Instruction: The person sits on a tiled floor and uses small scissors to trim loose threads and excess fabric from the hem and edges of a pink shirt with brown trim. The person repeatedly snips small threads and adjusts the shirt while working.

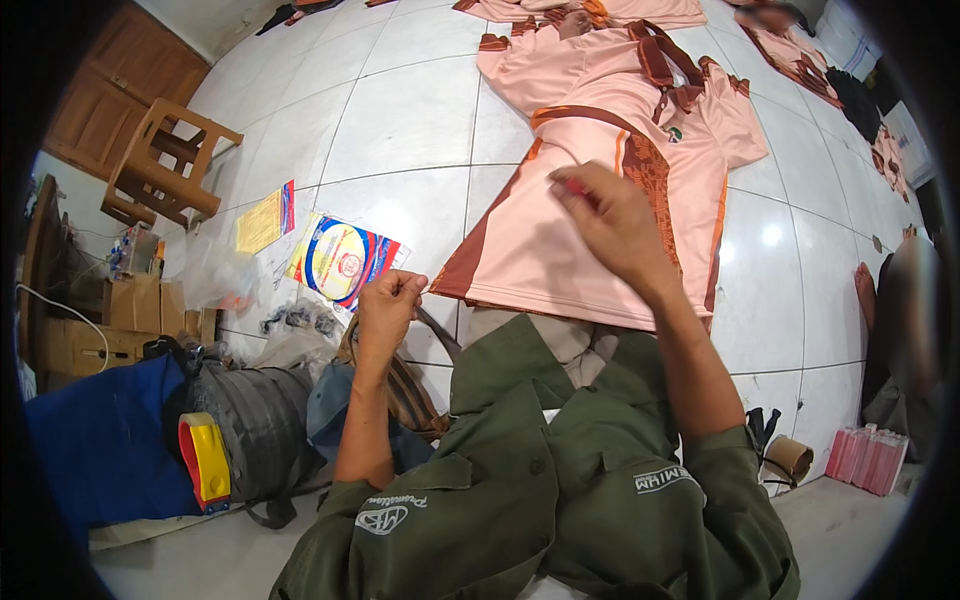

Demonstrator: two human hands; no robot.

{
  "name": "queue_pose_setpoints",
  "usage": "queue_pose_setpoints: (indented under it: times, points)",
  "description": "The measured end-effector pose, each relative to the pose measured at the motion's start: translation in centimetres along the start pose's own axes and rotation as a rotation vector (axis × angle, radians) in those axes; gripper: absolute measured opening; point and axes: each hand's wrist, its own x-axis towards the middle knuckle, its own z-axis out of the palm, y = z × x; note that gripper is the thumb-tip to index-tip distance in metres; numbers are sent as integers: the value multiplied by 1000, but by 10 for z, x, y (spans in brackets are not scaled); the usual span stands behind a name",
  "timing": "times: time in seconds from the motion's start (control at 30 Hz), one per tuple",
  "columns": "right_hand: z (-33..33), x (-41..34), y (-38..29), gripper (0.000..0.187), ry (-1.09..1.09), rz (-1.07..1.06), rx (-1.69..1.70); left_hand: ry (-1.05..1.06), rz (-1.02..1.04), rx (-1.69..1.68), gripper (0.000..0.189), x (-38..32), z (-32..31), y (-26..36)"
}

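Note:
A salmon-pink polo shirt [555, 225] with maroon patterned panels lies spread on the floor before me, its hem reaching my lap. At its left hem corner, my left hand [386, 311] has thumb and forefinger pinched on what looks like a thin thread. Over the shirt's lower body hovers my right hand [615, 229], its fingers curled around a small red object [576, 185]. Most of that object is hidden by the fingers, so its kind is unclear.
Left of me lie a printed plastic packet [341, 259], a grey bag [251, 431] and a brown plastic stool [169, 161]. To the right are a tape roll [787, 459], pink boxes [866, 459] and a person's foot [866, 292]. Another person's hand [575, 24] is beyond the shirt.

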Motion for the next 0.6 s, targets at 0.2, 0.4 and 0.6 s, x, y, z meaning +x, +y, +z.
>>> queue_pose_setpoints:
  times: [0.2,0.4,0.6]
  points:
    - [58,-14,-18,25,-315,-133,-28,89,-4,-250,19,-1,-21,4]
    - [79,-29,-30,26,-373,-97,43,84,82,-482,22,-8,-12,26]
    - [88,-2,-33,21,-300,-163,123,51,132,-530,24,-9,-4,43]
